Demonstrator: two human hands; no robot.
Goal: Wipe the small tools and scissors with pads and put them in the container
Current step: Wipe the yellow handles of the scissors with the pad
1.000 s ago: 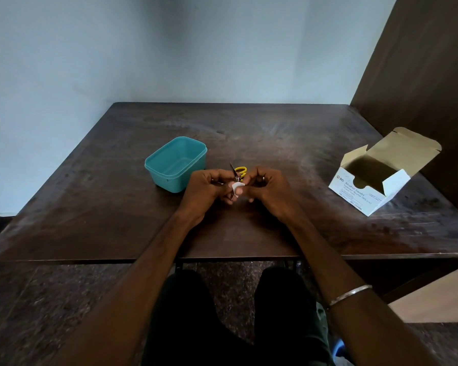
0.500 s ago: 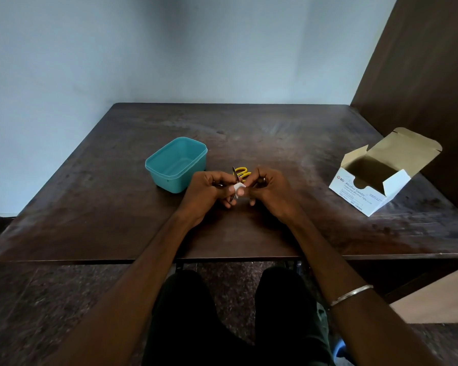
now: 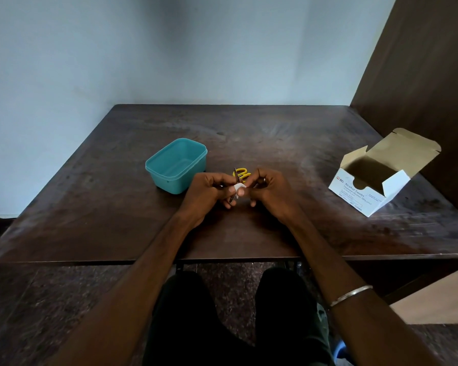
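Observation:
My left hand grips a thin metal tool over the middle of the dark wooden table. Only the tool's tip shows, below my fingers. My right hand pinches a small white pad against the tool, and the two hands touch at the pad. Yellow-handled scissors show just behind my hands; I cannot tell whether they rest on the table. A teal plastic container stands open to the left of my hands, and its inside looks bare.
An open white box of alcohol swabs sits at the table's right side with its flap raised. A brown panel rises along the right edge. A pale wall stands behind the table. My knees are under the near edge.
Both hands stay together at the same spot. The white pad has shifted slightly along the tool between my fingers. Container, scissors and box have not moved.

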